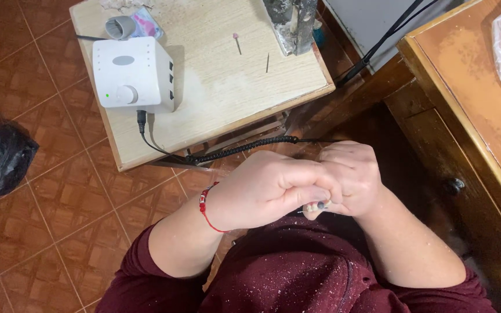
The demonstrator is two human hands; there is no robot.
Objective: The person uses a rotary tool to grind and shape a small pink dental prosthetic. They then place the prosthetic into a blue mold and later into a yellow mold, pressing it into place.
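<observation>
Tiled floor (76, 191), small wooden table (215, 98); left hand (268, 188), right hand (349, 177) fingers closed on thin bit (314, 207), axis horizontal, pointing direction unclear.

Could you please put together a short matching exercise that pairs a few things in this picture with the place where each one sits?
Things:
1. white box-shaped control unit with a round knob
2. red string bracelet with beads
3. black coiled cable
4. small pink-tipped bit

Places:
A. on the left wrist
B. lying loose on the pale wooden table, right of the unit
C. hanging past the table's front edge toward the hands
D. at the table's left end

Pairs: 1-D, 2-A, 3-C, 4-B
</observation>
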